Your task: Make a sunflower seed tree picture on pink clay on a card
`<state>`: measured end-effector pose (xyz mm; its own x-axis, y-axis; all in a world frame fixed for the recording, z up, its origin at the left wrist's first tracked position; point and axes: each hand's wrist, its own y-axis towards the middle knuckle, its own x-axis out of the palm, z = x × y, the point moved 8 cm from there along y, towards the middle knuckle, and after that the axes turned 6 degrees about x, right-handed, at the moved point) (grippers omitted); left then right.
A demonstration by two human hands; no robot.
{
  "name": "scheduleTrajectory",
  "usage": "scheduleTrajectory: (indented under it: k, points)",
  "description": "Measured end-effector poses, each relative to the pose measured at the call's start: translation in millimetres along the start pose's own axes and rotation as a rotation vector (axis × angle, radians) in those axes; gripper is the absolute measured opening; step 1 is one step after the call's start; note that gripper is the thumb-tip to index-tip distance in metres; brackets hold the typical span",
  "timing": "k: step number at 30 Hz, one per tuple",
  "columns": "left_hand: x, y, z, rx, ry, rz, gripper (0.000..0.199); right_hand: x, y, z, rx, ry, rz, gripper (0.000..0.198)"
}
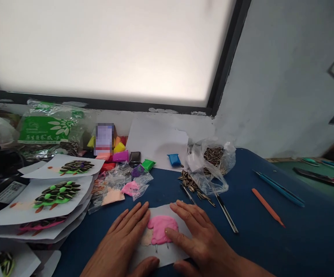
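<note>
A small sheet of white paper (pixel 161 257) lies on the blue table between my hands. Spread over its middle is a flat patch of pink clay (pixel 162 227), with a beige clay patch (pixel 147 237) against its left side. Two short drawn legs show below the pink. My left hand (pixel 123 240) rests flat on the paper's left edge, fingers stretched out. On the other side, my right hand (pixel 198 234) lies with spread fingers over the right edge, one fingertip touching the pink clay. Neither hand holds anything.
Stacked papers with seed hedgehogs (pixel 59 194) stand at left. Behind are clay packets (pixel 121 156), opened clay bags (pixel 115 184) and a bag of seeds (pixel 213 161) with loose seeds (pixel 192 182) spilling out. A pen (pixel 227 213), an orange tool (pixel 268 207) and blue tweezers (pixel 279 188) lie right.
</note>
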<state>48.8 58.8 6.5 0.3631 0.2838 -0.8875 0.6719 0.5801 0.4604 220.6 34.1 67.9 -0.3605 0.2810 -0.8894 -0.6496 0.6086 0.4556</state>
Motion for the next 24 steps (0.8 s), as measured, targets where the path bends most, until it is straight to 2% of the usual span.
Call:
scheduleTrajectory:
  k: [4,13,19,24]
  points:
    - [2.3,-1.3,-1.0,-0.014,-0.017,-0.020,0.077,4.6,1.3,0.2,0.005,0.022,-0.066,0.041]
    - [3.9,-0.1,-2.9,-0.024,-0.054,-0.029,0.082,1.0,2.0,-2.1,-0.043,0.038,-0.026,0.034]
    - [1.1,1.3,-1.2,-0.001,-0.024,-0.034,0.082,1.3,1.8,1.8,-0.010,0.053,-0.013,0.049]
    - [-0.4,0.3,0.0,0.008,-0.018,-0.017,0.081,10.4,0.2,4.7,0.011,0.063,-0.087,0.046]
